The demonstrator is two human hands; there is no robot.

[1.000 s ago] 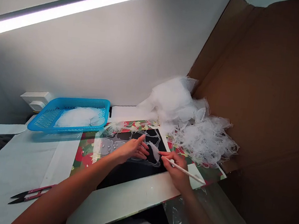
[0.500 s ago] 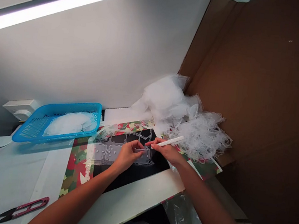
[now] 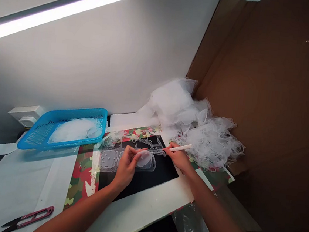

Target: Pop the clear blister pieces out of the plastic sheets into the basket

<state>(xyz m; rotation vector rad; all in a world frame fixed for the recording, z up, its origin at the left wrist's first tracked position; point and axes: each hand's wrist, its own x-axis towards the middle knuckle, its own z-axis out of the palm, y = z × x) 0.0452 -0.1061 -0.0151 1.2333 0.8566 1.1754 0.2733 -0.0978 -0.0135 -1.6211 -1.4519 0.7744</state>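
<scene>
My left hand [image 3: 126, 167] pinches a thin, translucent whitish piece [image 3: 144, 159], which is lifted at an angle over a clear moulded sheet [image 3: 109, 158] with small raised bumps. That sheet lies on a black board [image 3: 147, 182]. In my right hand [image 3: 178, 159] is a slim, white, pen-shaped tool [image 3: 183, 148], its thin tip pointing left toward clear strips of the sheet. Whether the tip touches them I cannot tell. Clear offcut strands [image 3: 153, 142] lie along the board's far edge.
A blue basket [image 3: 43, 133] at the left holds whitish translucent pieces. Behind the board rises a pile of translucent pieces [image 3: 170, 99], with tangled clear scraps [image 3: 215, 145] to the right. Thread snips [image 3: 29, 219] lie at the front left. A cardboard wall [image 3: 272, 88] bounds the right side.
My left hand has turned up and raised the translucent piece from the sheet. The right hand with the tool has moved right, apart from the left hand.
</scene>
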